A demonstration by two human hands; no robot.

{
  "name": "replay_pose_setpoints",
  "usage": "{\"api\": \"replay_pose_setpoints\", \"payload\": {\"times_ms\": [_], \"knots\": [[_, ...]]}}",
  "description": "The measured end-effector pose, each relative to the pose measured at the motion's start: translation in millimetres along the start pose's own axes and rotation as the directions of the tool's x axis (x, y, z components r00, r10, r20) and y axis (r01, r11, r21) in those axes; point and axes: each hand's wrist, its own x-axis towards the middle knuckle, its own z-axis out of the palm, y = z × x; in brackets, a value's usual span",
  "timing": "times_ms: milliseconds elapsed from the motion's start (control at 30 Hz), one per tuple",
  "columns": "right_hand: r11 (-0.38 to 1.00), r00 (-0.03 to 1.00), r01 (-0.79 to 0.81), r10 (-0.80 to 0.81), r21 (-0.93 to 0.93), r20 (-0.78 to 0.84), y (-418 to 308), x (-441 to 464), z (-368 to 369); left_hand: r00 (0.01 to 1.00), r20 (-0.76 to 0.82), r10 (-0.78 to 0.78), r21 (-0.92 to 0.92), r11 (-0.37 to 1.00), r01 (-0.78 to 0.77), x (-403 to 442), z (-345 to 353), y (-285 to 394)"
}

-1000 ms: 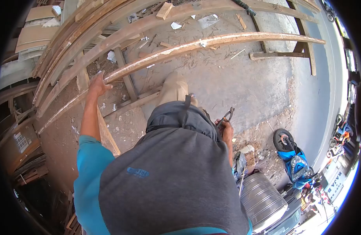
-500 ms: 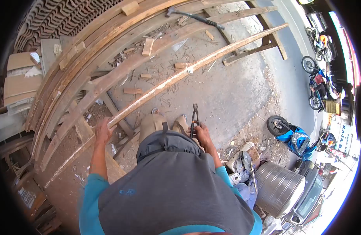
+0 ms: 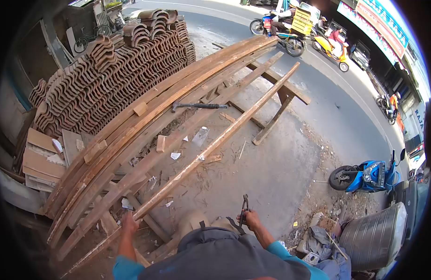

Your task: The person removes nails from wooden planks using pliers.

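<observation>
My left hand (image 3: 128,225) is closed round the near part of a long, narrow wooden beam (image 3: 210,148), which slants away to the upper right. White, worn patches run along the beam's upper face. In my right hand (image 3: 251,218) is a pair of dark pincers (image 3: 245,203), gripped by the handles with the head pointing away from me. The pincers are apart from the beam. A claw hammer (image 3: 199,106) with a dark grip lies across the neighbouring beams, beyond both hands.
Several long beams (image 3: 178,122) lie side by side on wooden trestles (image 3: 274,122). Stacked roof tiles (image 3: 126,70) stand at the left. Nails and wood scraps litter the ground. A blue motorbike (image 3: 370,175) and a ribbed metal tank (image 3: 373,237) are on the right, with road traffic beyond.
My view has tilted up towards the street, so the tile stack and passing motorbikes show more fully. Both hands keep their holds on the beam and the pincers.
</observation>
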Motion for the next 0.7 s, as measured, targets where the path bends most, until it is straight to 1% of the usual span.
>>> {"api": "replay_pose_setpoints", "payload": {"times_ms": [33, 100, 133, 167, 200, 233, 267, 300, 400, 433, 467, 500, 567, 633, 700], "knots": [[0.998, 0.998, 0.007, -0.003, 0.07, -0.067, 8, -3, -9, 0.999, 0.016, 0.043, 0.026, 0.999, -0.043, -1, -7, 7], [0.993, 0.993, 0.01, 0.004, 0.118, -0.115, 12, -8, -24, 0.991, 0.08, -0.104, 0.008, 0.995, 0.103, 1, -16, 17], [0.993, 0.992, 0.001, 0.013, 0.116, -0.122, 17, -9, -33, 0.993, 0.115, -0.033, 0.056, 0.998, 0.027, 5, -16, 16], [0.995, 0.993, -0.007, 0.02, 0.101, -0.12, 22, -11, -41, 0.995, 0.101, -0.008, 0.03, 1.0, 0.005, 5, -11, 9], [0.988, 0.989, -0.014, 0.037, 0.151, -0.146, 26, -20, -46, 0.997, 0.077, 0.002, -0.01, 1.0, -0.001, 10, -7, 4], [0.989, 0.989, 0.009, 0.013, 0.147, -0.148, 29, -26, -50, 0.995, 0.091, 0.029, 0.011, 0.999, -0.031, 12, -7, 3], [0.991, 0.99, 0.033, -0.014, 0.131, -0.141, 34, -33, -50, 0.995, 0.095, 0.04, -0.05, 0.998, -0.035, 12, -6, -1], [0.989, 0.99, 0.031, -0.01, 0.144, -0.144, 43, -37, -50, 0.995, 0.095, 0.043, -0.117, 0.993, -0.032, 12, -6, -3], [0.977, 0.985, 0.041, -0.005, 0.207, -0.172, 71, -53, -47, 0.992, 0.095, 0.08, -0.115, 0.991, -0.069, 14, -3, -9], [0.971, 0.982, 0.01, 0.035, 0.237, -0.184, 83, -57, -45, 0.992, 0.097, 0.083, -0.109, 0.991, -0.072, 14, -4, -7], [0.966, 0.98, -0.018, 0.068, 0.259, -0.187, 92, -60, -40, 0.988, 0.131, 0.079, -0.076, 0.995, -0.069, 16, -6, -5], [0.953, 0.979, -0.008, 0.07, 0.304, -0.193, 103, -63, -38, 0.987, 0.15, 0.055, -0.051, 0.998, -0.047, 12, -12, 0], [0.934, 0.978, 0.008, 0.067, 0.358, -0.197, 123, -67, -34, 0.978, 0.206, 0.032, -0.057, 0.998, -0.021, -2, -39, 28], [0.924, 0.976, 0.009, 0.075, 0.381, -0.206, 138, -72, -25, 0.986, 0.151, 0.075, -0.07, 0.995, -0.065, 2, -29, 13], [0.925, 0.975, -0.004, 0.087, 0.379, -0.203, 145, -64, -5, 0.988, 0.15, 0.036, -0.008, 0.999, -0.035, 4, -24, 7]]}}
